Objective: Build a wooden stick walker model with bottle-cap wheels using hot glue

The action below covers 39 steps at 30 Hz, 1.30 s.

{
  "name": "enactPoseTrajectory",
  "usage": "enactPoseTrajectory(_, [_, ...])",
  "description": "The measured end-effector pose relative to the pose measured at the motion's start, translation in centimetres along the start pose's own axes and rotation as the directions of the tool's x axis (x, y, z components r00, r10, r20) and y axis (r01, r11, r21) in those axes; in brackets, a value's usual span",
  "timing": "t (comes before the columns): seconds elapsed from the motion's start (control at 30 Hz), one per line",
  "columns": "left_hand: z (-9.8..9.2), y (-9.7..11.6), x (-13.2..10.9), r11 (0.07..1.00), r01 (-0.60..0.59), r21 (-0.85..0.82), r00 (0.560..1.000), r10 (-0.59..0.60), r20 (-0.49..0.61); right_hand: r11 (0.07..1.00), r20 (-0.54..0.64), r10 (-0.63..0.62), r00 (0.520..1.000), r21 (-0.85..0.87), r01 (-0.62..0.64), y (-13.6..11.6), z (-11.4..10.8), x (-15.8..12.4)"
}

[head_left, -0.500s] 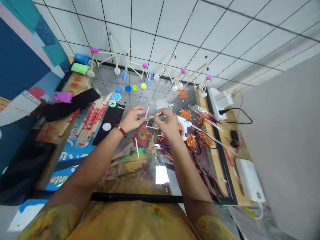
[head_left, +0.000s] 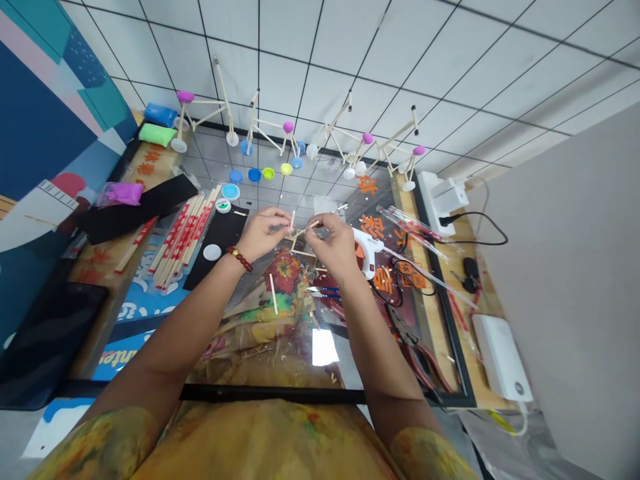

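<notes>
- Left hand (head_left: 264,233), frame centre: grip pinched on stick frame (head_left: 299,235), apparently steadying it.
- Right hand (head_left: 336,245): grip pinched on same frame, opposite side.
- Glue gun (head_left: 369,249): alongside, within reach.

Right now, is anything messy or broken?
Nothing looks broken. One stick lies alone on the glass, apart from the bundle, and tiny scraps are scattered near the front edge. The left hand and right hand pinch a stick frame.

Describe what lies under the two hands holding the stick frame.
Below left hand and right hand: glass tabletop over a floral print, one loose stick. The right hand hides the glue gun tip.
</notes>
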<state>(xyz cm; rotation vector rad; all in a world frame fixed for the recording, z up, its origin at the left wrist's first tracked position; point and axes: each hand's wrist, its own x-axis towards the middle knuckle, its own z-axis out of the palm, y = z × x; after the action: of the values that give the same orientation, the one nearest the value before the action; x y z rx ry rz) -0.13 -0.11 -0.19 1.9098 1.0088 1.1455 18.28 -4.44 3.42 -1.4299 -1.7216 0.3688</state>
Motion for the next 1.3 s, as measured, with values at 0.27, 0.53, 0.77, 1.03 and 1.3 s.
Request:
enactPoseTrajectory(0.27, [0.06,-0.18,0.00,0.997,-0.008,0.074,1.000,0.008,0.013,0.999,0.006,-0.053,0.999,0.008,0.053,-0.21,0.02,0.06])
enactPoseTrajectory(0.53, [0.07,-0.05,-0.02,0.997,-0.006,0.075,1.000,0.005,0.014,0.998,0.008,-0.053,0.999,0.019,0.052,-0.14,-0.01,0.13])
enactPoseTrajectory(0.77, [0.07,-0.03,-0.04,0.998,0.001,0.068,1.000,-0.001,0.007,0.997,0.047,0.042,0.998,0.062,-0.045,-0.51,0.00,0.01])
enactPoseTrajectory(1.03, [-0.01,-0.04,-0.05,0.999,-0.014,0.049,1.000,0.013,0.004,0.999,0.102,0.014,0.995,0.041,-0.019,-0.35,0.07,0.02])
enactPoseTrajectory(1.3, [-0.02,0.06,-0.08,0.998,0.019,0.062,1.000,-0.020,0.009,1.000,0.132,-0.012,0.991,0.008,0.011,-0.41,-0.03,0.07])
